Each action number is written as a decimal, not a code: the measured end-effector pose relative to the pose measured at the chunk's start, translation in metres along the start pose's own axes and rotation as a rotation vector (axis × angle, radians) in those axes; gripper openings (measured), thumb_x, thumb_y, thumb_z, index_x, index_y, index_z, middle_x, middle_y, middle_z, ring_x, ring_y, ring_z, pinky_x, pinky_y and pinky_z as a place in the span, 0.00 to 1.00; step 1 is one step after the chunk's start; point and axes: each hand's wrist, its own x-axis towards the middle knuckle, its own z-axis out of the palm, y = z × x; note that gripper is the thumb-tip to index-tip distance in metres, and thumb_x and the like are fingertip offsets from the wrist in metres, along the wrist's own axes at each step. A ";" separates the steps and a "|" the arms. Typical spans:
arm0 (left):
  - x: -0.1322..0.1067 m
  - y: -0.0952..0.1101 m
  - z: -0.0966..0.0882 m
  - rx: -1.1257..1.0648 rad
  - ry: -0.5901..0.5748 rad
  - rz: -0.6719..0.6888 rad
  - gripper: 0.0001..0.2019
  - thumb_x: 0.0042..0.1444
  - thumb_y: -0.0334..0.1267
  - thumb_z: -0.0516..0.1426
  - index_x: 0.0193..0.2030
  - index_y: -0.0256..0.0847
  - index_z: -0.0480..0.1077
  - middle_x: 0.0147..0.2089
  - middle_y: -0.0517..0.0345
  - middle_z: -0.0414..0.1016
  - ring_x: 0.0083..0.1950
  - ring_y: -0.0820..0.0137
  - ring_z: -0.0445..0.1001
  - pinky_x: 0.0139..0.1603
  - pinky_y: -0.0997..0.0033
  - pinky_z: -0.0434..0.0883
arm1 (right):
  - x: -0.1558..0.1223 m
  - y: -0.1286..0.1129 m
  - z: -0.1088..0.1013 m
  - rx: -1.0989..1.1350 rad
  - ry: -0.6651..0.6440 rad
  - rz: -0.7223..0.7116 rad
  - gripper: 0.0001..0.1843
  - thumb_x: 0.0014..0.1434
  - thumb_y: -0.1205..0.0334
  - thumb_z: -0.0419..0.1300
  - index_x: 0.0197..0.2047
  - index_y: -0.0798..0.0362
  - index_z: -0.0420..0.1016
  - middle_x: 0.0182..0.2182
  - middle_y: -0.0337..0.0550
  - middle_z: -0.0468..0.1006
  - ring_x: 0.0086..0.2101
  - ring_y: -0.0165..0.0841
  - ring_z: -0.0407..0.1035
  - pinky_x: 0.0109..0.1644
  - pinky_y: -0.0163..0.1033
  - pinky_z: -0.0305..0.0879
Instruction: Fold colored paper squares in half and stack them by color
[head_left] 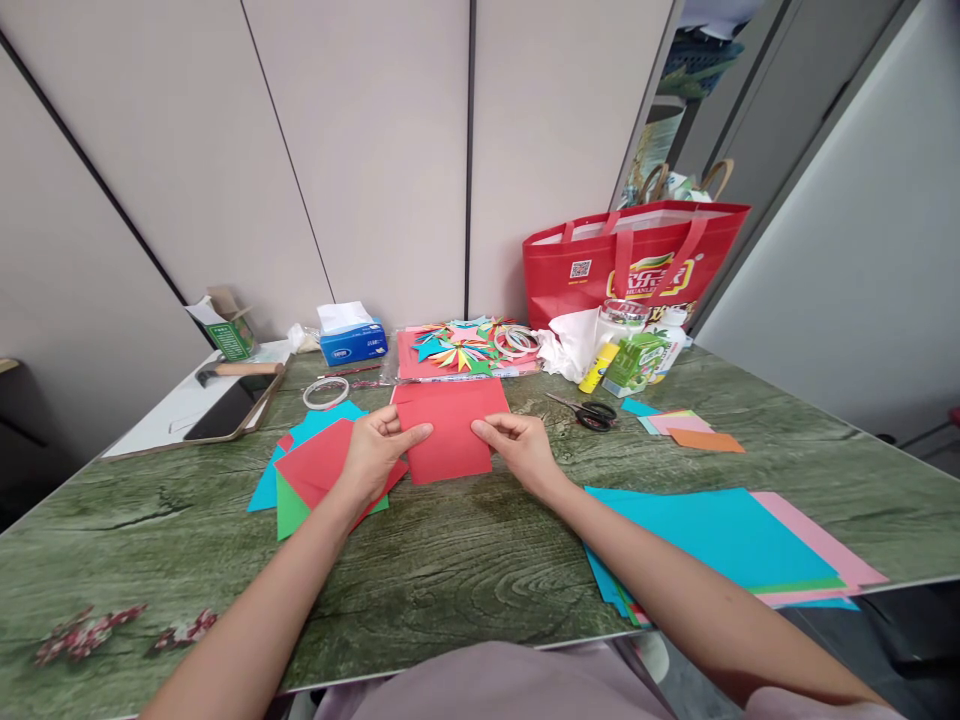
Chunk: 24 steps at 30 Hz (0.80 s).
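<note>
Red paper sheet (pixel 450 455), one: left hand (pixel 373 452), right hand (pixel 526 450) pinched opposite sides; light, even hold seemed best against creasing.

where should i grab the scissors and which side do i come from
Probably by the black handles of the scissors, from above and the near side, with the right hand once it frees the red paper. They lie flat with the blades pointing left, so the loops are the blunt end; the glue stick and green box stand behind.
</note>
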 end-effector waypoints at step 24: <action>-0.002 -0.007 0.001 -0.030 -0.163 -0.190 0.23 0.36 0.37 0.66 0.41 0.34 0.70 0.42 0.46 0.76 0.40 0.59 0.75 0.43 0.59 0.71 | 0.001 0.006 0.004 0.145 0.022 0.125 0.15 0.43 0.51 0.62 0.22 0.55 0.74 0.17 0.36 0.70 0.19 0.26 0.60 0.21 0.32 0.58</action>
